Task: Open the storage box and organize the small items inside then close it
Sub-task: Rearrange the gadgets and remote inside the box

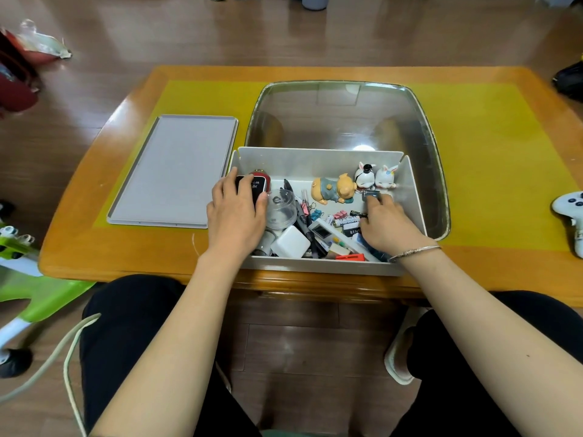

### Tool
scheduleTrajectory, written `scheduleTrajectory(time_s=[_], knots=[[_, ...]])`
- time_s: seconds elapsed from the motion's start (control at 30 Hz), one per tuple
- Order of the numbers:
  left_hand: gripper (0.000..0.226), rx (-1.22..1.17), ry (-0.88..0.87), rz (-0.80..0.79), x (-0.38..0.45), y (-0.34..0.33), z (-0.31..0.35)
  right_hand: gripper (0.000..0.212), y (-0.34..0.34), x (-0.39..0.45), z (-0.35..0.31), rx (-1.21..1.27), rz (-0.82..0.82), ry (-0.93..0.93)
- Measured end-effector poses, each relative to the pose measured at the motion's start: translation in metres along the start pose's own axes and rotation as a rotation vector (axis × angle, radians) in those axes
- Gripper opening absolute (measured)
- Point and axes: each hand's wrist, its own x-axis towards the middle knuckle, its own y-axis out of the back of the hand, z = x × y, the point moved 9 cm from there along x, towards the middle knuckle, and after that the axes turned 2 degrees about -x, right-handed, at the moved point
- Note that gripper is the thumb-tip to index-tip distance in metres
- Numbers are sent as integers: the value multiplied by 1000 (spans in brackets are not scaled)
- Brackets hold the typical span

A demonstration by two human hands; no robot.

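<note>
1. Lid (pixel 175 171): flat, pale grey, rectangular with a raised rim; lies on the yellow mat (pixel 492 159) of the desk (pixel 104 247), just left of the storage box and apart from it.
2. Left hand (pixel 235 212): inside the box at its left end, fingers curled over a black device with a small screen (pixel 252 186); a red item sits just behind it.
3. Storage box (pixel 315 160): open, white, rectangular, straight walls, notched far corners; stands at the desk's near edge, centre. Contents jumbled.
4. Contents, left to right: clear plastic cup (pixel 280 209) lying on its side, white charger block (pixel 290 242), dark pens, coloured binder clips (pixel 315 214), a yellow pig figurine (pixel 332 187) on its side, batteries, two white rabbit figurines (pixel 375 176) upright at the far right corner.
5. Right hand (pixel 386 227): inside the box at the right, fingertips pinching a small dark grey object (pixel 371 194) just in front of the rabbits. Bracelet on the wrist.
6. Clear domed tray (pixel 422 127): behind and to the right of the box.
</note>
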Motion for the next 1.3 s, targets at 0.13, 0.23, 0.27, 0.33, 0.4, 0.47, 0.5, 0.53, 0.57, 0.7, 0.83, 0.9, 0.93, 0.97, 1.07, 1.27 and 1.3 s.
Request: scheduleTrajectory(time_s=[0.13, 0.23, 0.27, 0.33, 0.4, 0.47, 0.5, 0.53, 0.57, 0.7, 0.83, 0.9, 0.93, 0.97, 1.07, 1.27, 1.3], knots=[[45, 4, 14, 14, -10, 1, -5, 36, -5, -6, 0, -70, -47, 36], [45, 25, 23, 9, -15, -1, -6, 38, -7, -7, -3, -109, -61, 64], [44, 30, 26, 11, -16, -1, -6, 39, -8, -8, -5, -96, -80, 68], [43, 18, 34, 21, -17, -1, -6, 41, -11, -10, -9, -51, -103, 88], [42, 7, 38, 31, -16, 0, -6, 38, -7, -13, -16, 29, -94, 132], [41, 0, 33, 32, -16, 0, -6, 33, 0, -18, -27, 187, -62, 191], [41, -4, 30, 30, -16, 0, -5, 30, 5, -22, -34, 287, -48, 224], [41, -3, 29, 27, -16, 0, -5, 29, 9, -26, -41, 385, -56, 256], [41, 1, 29, 24, -16, -1, -6, 28, 10, -30, -48, 463, -84, 291], [43, 10, 28, 27, -16, -1, -6, 30, 15, -42, -58, 530, -151, 387], [42, -4, 18, 38, -16, 0, -6, 31, 40, -34, -24, 556, 56, 276], [45, -12, 15, 29, -16, 0, -6, 32, 47, -30, -4, 509, 127, 200], [47, -15, 14, 14, -16, 0, -6, 33, 44, -27, 2, 450, 112, 172], [49, -12, 9, -8, -15, -1, -6, 35, 39, -25, 6, 373, 76, 148], [61, 68, -27, -120, -16, -8, -7, 45, 16, -18, 7, 191, -41, 95], [60, 212, -115, -74, -14, 2, -7, 46, 12, -10, 4, 177, 17, 62], [55, 208, -134, -49, -14, 5, -6, 44, 12, -11, 0, 186, 25, 88]])
